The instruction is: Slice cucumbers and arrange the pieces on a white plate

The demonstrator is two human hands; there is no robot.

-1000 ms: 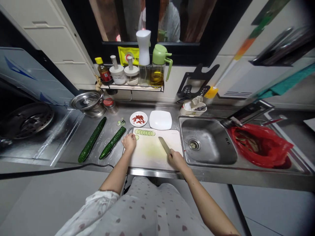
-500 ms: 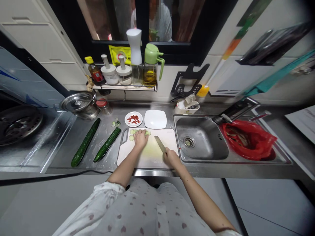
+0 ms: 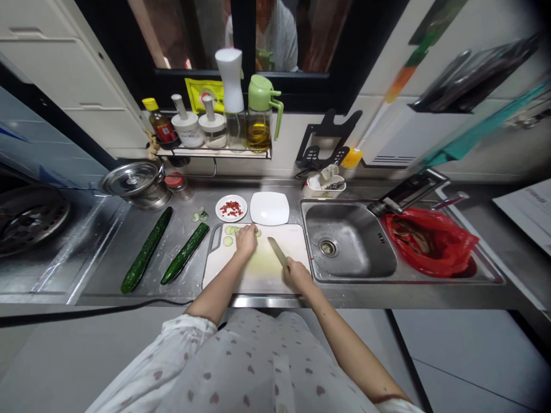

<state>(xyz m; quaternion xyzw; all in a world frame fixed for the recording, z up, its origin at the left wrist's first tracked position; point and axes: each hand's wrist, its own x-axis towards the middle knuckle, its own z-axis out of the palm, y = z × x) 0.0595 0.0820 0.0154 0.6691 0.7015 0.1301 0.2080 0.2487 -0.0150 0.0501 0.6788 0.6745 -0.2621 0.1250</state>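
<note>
Cucumber slices: left-right row, under left hand, whose grip I cannot tell.
Kitchen knife: held in right hand, tip towards row.

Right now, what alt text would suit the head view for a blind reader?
A person's right hand holds a knife over a white cutting board while the left hand covers part of a row of cucumber slices. Two cucumbers lie to the left, two white plates behind, and a sink to the right.
</note>
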